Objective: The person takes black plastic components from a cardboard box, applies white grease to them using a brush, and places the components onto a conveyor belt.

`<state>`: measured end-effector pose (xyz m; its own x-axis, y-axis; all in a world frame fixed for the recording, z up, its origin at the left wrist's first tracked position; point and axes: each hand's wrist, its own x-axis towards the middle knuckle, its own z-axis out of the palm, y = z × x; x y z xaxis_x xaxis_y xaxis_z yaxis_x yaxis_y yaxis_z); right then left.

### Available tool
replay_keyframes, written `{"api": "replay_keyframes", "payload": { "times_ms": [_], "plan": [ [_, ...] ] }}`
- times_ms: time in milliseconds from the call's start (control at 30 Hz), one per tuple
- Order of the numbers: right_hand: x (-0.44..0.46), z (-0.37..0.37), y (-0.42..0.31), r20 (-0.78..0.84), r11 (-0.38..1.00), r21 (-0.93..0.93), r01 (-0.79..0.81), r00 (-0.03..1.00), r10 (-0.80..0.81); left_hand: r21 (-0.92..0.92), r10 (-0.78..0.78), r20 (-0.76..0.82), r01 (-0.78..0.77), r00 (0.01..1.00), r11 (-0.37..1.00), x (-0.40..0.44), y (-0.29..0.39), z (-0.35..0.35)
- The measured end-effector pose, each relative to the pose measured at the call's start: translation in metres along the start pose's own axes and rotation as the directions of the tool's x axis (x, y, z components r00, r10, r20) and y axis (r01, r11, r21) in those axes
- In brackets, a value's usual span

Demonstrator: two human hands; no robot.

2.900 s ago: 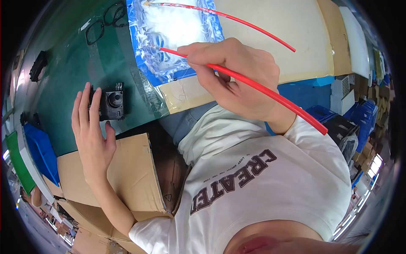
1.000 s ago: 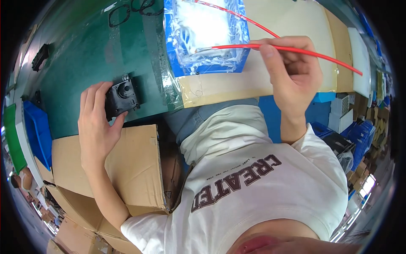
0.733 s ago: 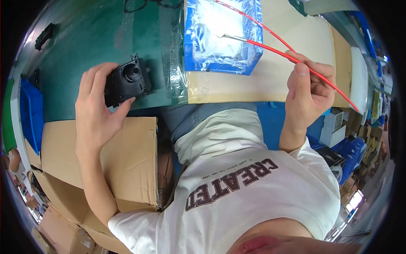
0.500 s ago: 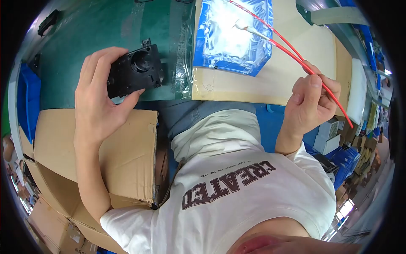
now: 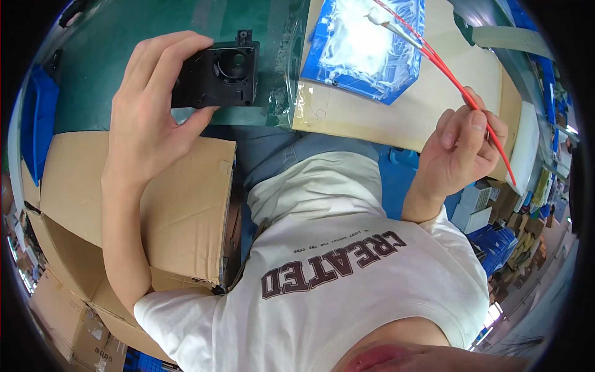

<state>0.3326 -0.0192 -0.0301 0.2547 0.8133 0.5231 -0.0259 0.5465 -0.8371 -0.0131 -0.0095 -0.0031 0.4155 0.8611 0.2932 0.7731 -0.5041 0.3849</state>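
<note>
Between the fingers and thumb of my left hand (image 5: 155, 105) is a black plastic housing (image 5: 217, 74) with a round recess, held above the table's front edge. My right hand (image 5: 462, 146) pinches a thin red-handled brush (image 5: 451, 75). White paste coats the brush's tip (image 5: 379, 18), which is over a blue tray (image 5: 389, 93) smeared with thick white paste. A second red handle (image 5: 396, 13) runs from the tray and crosses the held one; where it ends is hard to make out.
The green table (image 5: 155, 18) lies at the upper left, with cardboard (image 5: 347, 115) under the tray. An open cardboard box (image 5: 186, 204) stands below my left forearm. A blue bin (image 5: 38, 118) is at the far left; blue crates (image 5: 493, 248) are at the right.
My left hand has taken hold of the housing and lifted it off the table. My right hand has moved right and drawn the brush tip up from the tray's paste.
</note>
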Motion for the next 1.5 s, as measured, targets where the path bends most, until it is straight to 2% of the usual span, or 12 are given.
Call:
{"api": "replay_keyframes", "payload": {
  "times_ms": [100,200,367,767,1333,1500],
  "plan": [
    [-0.001,0.005,-0.003,0.053,0.981,0.19,-0.05,0.998,0.041,0.04,0.032,0.003,-0.032,0.999,0.999,0.001,0.001,0.0],
    [-0.006,0.017,-0.007,0.109,0.958,0.258,-0.124,0.989,0.099,0.085,0.063,0.014,-0.064,0.998,0.994,0.002,0.005,0.001],
    [-0.017,0.032,-0.001,0.262,0.964,0.214,-0.158,0.96,0.099,0.147,0.089,0.03,-0.093,0.996,0.985,0.001,0.011,0.001],
    [-0.033,0.043,0.009,0.314,0.956,0.137,-0.259,0.927,0.206,0.136,0.076,0.02,-0.078,0.997,0.988,0.0,0.014,0.0],
    [-0.038,0.053,0.008,0.432,0.979,0.09,-0.185,0.893,0.129,0.161,0.092,0.042,-0.098,0.995,0.982,0.001,0.019,-0.004],
    [-0.036,0.056,0.01,0.49,0.996,0.065,-0.061,0.872,0.021,0.165,0.094,0.06,-0.103,0.994,0.981,0.001,0.02,-0.005]
  ]
}}
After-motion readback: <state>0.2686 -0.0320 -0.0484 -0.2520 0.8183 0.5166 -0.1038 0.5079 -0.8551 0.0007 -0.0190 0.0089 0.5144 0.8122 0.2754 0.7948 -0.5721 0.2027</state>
